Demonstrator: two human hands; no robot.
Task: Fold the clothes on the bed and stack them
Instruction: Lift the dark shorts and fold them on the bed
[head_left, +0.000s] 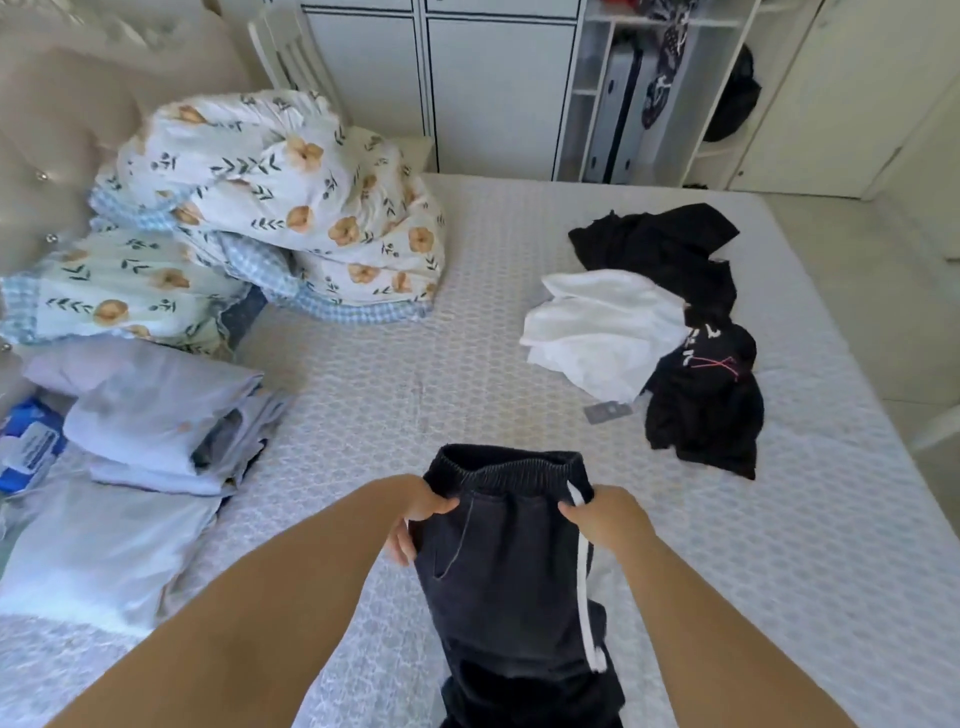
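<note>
Quilt (291, 202) left, unfolded clothes (654, 332) right, trousers (509, 571) between both hands (423, 506)

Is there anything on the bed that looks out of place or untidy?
Yes. A white garment and black clothes lie crumpled in a loose heap on the right of the bed, unfolded. A small grey tag lies beside them.

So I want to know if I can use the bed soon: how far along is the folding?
Early, it seems. Both hands, left and right, grip the dark trousers by the waistband. No folded stack of these clothes is apparent. Still loose in a heap on the mattress: a white shirt, a black top and a black printed garment.
</note>
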